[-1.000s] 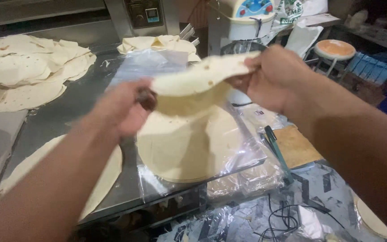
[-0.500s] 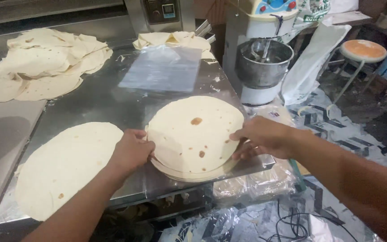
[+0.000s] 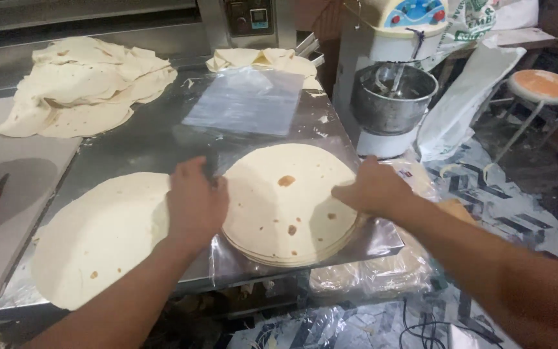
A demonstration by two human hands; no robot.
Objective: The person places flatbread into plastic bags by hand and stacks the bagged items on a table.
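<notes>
Beside tortilla stack [image 3: 289,207], both hands [image 3: 195,203].

Bare steel [image 3: 143,145] behind the tortilla stack [image 3: 289,203] (open), mixer [image 3: 389,77] crowding right — flatbread pile [image 3: 79,84] far-left

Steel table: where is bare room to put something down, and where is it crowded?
Bare steel table lies between the loose flatbread heap at the back, the clear plastic sheet and the large flatbread. The front is crowded: the left hand and right hand flank the flatbread stack.
</notes>
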